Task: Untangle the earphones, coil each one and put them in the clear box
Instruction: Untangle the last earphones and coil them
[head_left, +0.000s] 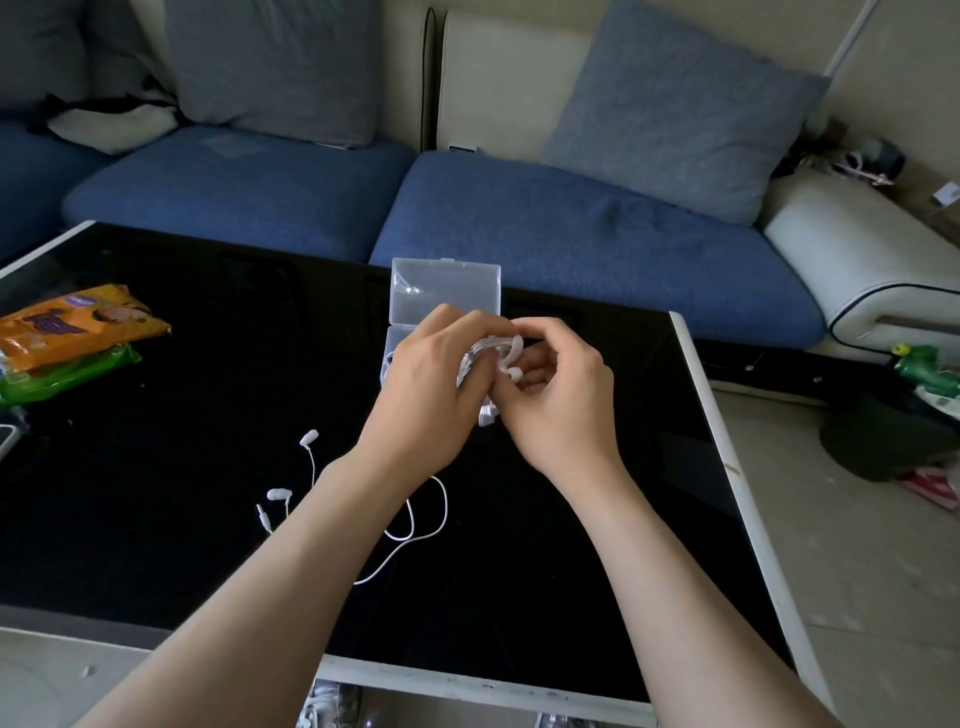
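Both hands meet near the far edge of the surface (208, 364) — left hand (431, 384) and right hand (561, 400), fingers (540, 335) curled, pinch a coiled white earphone (506, 356).

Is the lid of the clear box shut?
No, the clear box has its lid standing up open behind the left hand and right hand, which hold a white earphone.

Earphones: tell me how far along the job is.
Done: the clear box stands open. In hand: left hand and right hand grip a coiled white earphone over the box. Left: boxing that one, then coiling the second earphone lying loose on the table.
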